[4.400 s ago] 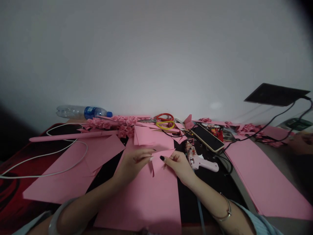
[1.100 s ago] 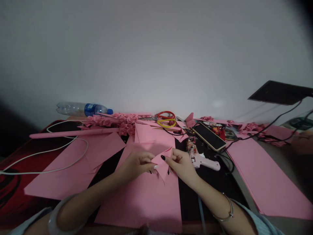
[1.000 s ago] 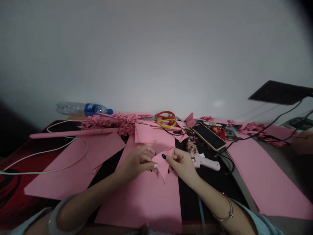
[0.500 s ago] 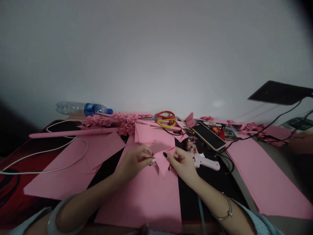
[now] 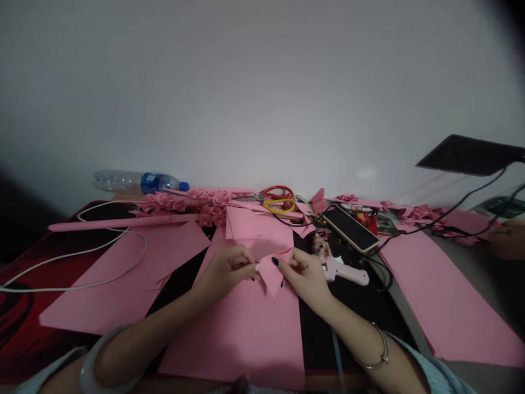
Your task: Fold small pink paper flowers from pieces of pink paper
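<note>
Between my two hands is a small folded piece of pink paper (image 5: 272, 280), its pointed end toward me. My left hand (image 5: 228, 272) pinches its left corner between thumb and fingers. My right hand (image 5: 304, 274) grips the right side, thumb on the front face and fingers behind. Beneath lies a large pink paper sheet (image 5: 241, 339), with smaller pink pieces (image 5: 244, 223) at its far end. Just right of my right hand rests a pale glue gun (image 5: 346, 272).
Scissors (image 5: 279, 199) with red and yellow handles, pink paper flowers (image 5: 176, 201) and a plastic bottle (image 5: 139, 181) lie along the wall. A phone (image 5: 350, 227) and black cables are at right, near a paper stack (image 5: 447, 295). A white cable (image 5: 82, 253) loops at left.
The folded paper shifts very slightly left and its top edge tilts a little between my fingers. Both hands keep their pinch; the other things stay put.
</note>
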Demonstrator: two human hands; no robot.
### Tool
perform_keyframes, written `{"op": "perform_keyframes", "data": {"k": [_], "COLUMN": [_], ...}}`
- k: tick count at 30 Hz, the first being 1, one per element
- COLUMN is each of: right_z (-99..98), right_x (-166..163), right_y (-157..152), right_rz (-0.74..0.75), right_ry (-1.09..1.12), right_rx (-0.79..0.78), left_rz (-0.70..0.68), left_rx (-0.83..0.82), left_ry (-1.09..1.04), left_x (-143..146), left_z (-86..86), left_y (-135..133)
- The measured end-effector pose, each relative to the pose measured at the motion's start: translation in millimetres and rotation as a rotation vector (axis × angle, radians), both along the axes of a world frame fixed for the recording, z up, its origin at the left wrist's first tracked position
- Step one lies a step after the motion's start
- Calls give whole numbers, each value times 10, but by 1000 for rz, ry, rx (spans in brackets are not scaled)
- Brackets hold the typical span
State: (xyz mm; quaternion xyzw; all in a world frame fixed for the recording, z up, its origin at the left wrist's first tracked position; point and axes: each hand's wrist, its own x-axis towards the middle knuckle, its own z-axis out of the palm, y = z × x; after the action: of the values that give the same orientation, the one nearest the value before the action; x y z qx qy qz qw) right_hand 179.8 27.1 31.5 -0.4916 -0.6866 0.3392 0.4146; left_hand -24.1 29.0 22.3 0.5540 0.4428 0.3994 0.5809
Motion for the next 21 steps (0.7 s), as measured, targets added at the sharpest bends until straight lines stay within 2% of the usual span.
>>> {"op": "perform_keyframes", "data": {"k": [9,14,21], "right_z": [-45,-26,-6], "right_x": [2,-3,-3], "right_y": [6,2,-11], "right_rz": [26,25,19], "right_ry": [66,100,78], "right_rx": [-81,-120,-132], "left_rz": [-37,-45,43], "left_rx": [46,82,182], "left_ry": [-43,8,112], "left_x": [11,-13,-25], "left_z": [-35,-90,-65], "left_y": [-37,-36,-8]}}
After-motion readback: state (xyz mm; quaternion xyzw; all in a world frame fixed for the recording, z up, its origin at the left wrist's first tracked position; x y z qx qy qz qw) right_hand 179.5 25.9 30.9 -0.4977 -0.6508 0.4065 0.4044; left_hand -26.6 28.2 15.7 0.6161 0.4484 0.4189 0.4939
